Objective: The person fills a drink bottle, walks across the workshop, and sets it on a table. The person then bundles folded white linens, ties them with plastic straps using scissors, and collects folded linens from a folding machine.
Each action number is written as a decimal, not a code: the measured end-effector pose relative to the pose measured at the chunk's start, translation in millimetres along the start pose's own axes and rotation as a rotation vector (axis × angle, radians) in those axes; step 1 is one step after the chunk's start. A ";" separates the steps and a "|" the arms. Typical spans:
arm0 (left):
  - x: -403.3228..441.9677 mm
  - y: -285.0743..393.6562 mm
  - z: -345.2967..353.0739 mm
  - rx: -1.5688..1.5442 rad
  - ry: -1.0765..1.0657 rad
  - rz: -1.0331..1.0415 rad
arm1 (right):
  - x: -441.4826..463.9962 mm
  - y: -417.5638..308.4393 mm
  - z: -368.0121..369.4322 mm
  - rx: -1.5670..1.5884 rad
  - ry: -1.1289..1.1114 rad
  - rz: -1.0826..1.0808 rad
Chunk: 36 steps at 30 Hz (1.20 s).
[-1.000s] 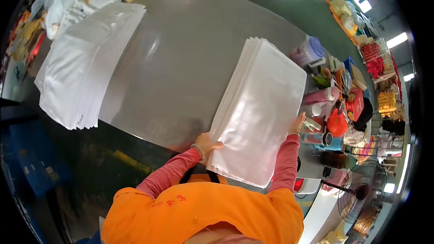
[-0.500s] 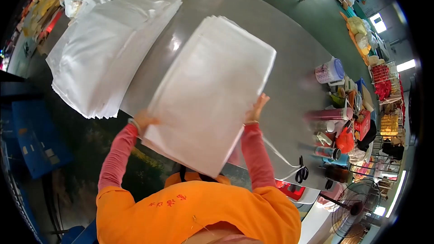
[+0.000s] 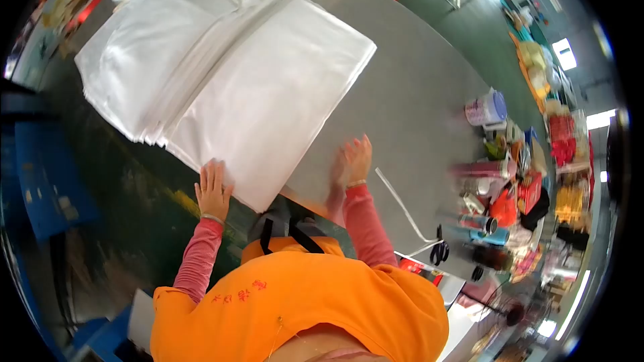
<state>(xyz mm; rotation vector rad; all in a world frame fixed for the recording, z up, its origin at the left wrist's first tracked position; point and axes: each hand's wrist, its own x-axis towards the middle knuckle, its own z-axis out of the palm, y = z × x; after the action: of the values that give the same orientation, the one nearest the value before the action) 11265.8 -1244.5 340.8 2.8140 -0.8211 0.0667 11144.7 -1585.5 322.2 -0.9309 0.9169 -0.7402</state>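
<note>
The person stood close against the metal table [image 3: 416, 74], where a squared stack of white sheets [image 3: 268, 94] lay flat, slanting away from the body. One long side of it was right up against the second white stack [image 3: 154, 47], whose edges fanned out in thin layers. The near corner reached the table's edge. The left hand [image 3: 213, 191] had its fingers spread, their tips resting on the near short edge of the squared stack, with nothing pinched. The right hand [image 3: 357, 159] was wide open and empty, to the right of the stack; from where I stood, I couldn't quite tell whether it touched the metal. A white strap [image 3: 402, 211] and black scissors [image 3: 439, 252] lay farther right.

The sheets had a soft sheen, and I took them for limp and rather slippery, each one light but the pile fairly heavy. Gripped at one corner, it would probably sag and its layers slide apart. The sounder hold, to my eye, was at both long sides, fingers well underneath and thumbs pressing on top. Nothing about them looked breakable, though they might crease.
</note>
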 end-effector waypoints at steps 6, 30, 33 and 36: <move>-171.7 -28.3 99.5 -0.477 -0.059 -0.761 | -43.7 13.7 -113.9 -0.311 -0.122 -0.200; -933.1 72.9 189.9 -1.719 2.799 -1.679 | -393.6 175.6 -55.9 -0.894 -1.416 0.362; -916.3 69.2 172.3 -1.682 2.913 -1.620 | -508.3 213.7 -81.5 -1.035 -1.571 0.534; -901.6 88.4 175.4 -1.660 2.787 -1.479 | -602.8 257.5 -135.5 -1.092 -1.878 0.728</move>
<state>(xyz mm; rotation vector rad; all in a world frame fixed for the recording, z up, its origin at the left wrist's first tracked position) 10454.9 -879.4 94.5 -0.3487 1.1778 1.2701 10802.3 -1015.4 246.5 -1.4881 -0.2528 1.3618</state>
